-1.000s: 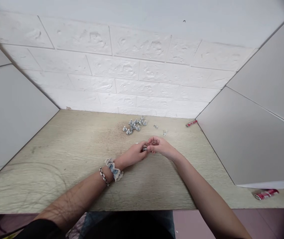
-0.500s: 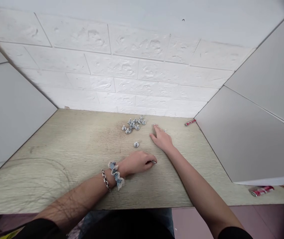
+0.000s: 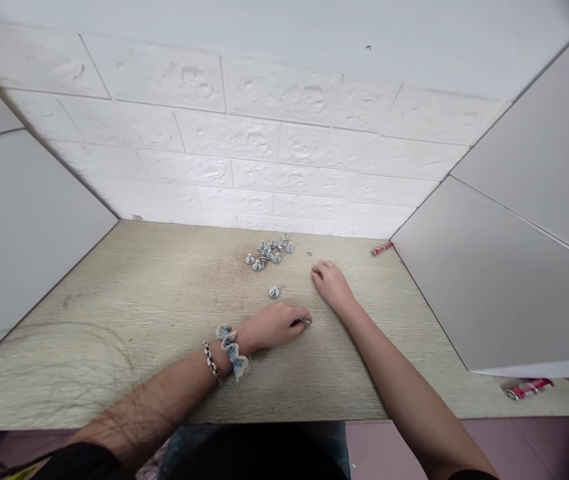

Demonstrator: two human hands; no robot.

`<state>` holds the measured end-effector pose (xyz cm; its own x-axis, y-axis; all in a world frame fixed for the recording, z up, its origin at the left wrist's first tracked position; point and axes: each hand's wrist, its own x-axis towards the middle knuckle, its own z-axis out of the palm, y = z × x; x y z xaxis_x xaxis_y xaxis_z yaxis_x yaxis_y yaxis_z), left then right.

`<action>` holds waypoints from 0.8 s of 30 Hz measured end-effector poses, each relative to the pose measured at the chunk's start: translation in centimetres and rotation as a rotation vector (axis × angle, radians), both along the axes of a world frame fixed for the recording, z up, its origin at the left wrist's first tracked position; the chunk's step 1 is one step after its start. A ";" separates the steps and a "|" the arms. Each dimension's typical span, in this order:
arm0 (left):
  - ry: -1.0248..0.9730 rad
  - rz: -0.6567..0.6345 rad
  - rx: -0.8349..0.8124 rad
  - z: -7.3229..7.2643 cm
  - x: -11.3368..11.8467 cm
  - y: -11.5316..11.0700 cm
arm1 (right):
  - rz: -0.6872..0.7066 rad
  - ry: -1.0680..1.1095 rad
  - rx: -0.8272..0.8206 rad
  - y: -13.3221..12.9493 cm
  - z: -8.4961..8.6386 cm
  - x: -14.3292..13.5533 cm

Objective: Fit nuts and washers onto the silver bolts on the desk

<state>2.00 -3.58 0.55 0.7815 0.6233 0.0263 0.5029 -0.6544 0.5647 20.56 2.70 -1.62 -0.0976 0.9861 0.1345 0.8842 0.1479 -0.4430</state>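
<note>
The left hand [image 3: 277, 325] lies over the middle of the desk [image 3: 119, 287], its thumb and forefinger clamped on a slim metal piece [image 3: 305, 321] that juts out at the fingertips. The right hand [image 3: 333, 285] sits nearer the desk's far edge and its right side, fingers curled in toward the thumb; something tiny and dark shows there, but I cannot tell whether the fingertips are closed on it. The two hands are apart. A single bolt [image 3: 274, 293] with a wide round base stands on the desk just beyond the left hand, threaded end up. Past it, close to the far edge, a cluster of similar bolts [image 3: 267, 253] stands and leans together. A small metal nut [image 3: 309, 253] lies between that cluster and the right hand, touching neither. One red cylinder [image 3: 382, 249] rests by the desk's far right corner, and another red cylinder [image 3: 530, 389] lies near its front edge, toward the right. A ruffled scrunchie [image 3: 233, 353] and a chain bracelet [image 3: 211, 363] circle the left wrist
</note>
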 end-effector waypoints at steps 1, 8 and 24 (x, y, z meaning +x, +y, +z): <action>-0.017 0.010 -0.019 0.1 0.0 0.0 | 0.015 0.002 -0.009 -0.1 0.2 0.0; -0.201 0.205 -0.354 0.3 -0.1 0.9 | 0.205 0.418 -0.154 -2.2 2.2 -1.0; -0.387 0.416 -0.702 -0.5 0.0 2.1 | 0.410 0.617 -0.312 -3.2 2.2 -1.6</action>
<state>1.98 -1.49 0.10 0.5048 0.8255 -0.2525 0.3141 0.0968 0.9444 19.00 -0.54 0.55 -0.4576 0.8891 0.0064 0.3685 0.1962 -0.9087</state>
